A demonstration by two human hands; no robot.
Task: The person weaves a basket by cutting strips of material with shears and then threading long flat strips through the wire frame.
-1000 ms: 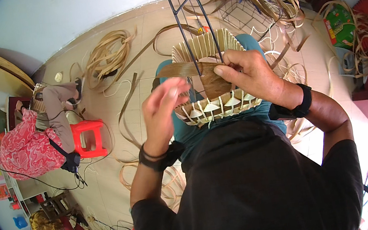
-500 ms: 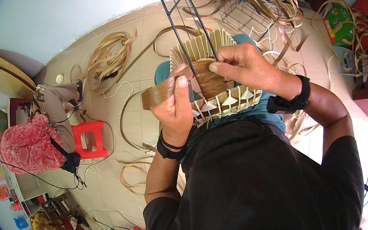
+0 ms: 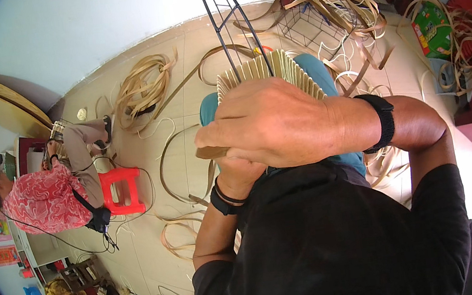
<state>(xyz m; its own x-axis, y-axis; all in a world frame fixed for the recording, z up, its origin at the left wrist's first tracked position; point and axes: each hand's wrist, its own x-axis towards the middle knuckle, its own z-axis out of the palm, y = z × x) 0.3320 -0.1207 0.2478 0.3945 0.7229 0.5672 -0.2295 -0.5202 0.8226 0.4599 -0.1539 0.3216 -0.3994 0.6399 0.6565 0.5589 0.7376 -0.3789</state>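
basket (image 3: pixel 300 73): near side hidden (behind the hands (image 3: pixel 280 120)) | brown strip (image 3: pixel 211 152): mostly covered

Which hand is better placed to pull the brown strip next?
Probably the right hand: it lies uppermost in view, right by the visible part of the brown strip, while the left hand is beneath, partly hidden.

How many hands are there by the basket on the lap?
2: the right hand is on top, in front of the basket, and the left hand is below it, partly hidden by the right.
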